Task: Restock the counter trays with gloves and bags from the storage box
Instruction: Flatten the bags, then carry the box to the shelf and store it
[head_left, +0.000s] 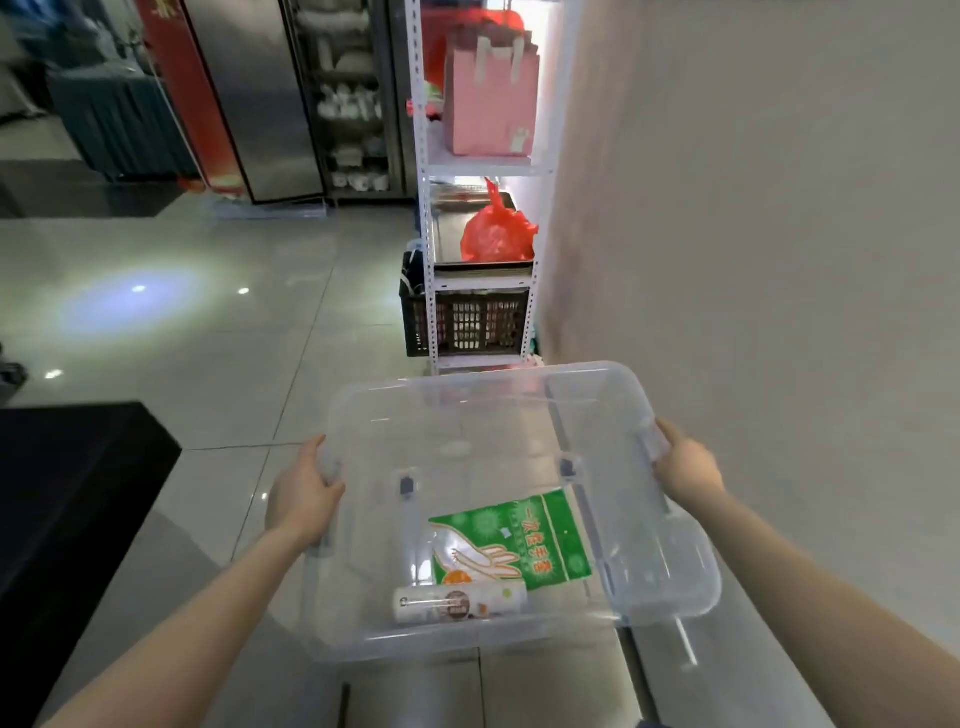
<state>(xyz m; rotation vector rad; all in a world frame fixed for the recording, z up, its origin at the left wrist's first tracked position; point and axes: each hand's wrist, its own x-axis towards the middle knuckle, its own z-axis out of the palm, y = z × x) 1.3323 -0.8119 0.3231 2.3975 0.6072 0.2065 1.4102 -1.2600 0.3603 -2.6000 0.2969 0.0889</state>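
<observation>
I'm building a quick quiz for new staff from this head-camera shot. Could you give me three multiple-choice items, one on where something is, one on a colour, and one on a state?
1. Where does the roll of bags lie?
A. Inside the clear storage box, near the person
B. On the floor tiles
C. On the white shelf

2. What colour is the glove packet in the box?
A. Blue
B. Green
C. Black

3. How is the clear storage box held?
A. By one hand only
B. Resting on the floor, untouched
C. Carried by both hands at its side edges

Answers:
1 A, the roll lies on the box floor next to the packet, at the near wall.
2 B, the packet is green with a hand drawing on it.
3 C, the left hand and the right hand each grip a side edge, with the floor visible beneath the box.
</observation>
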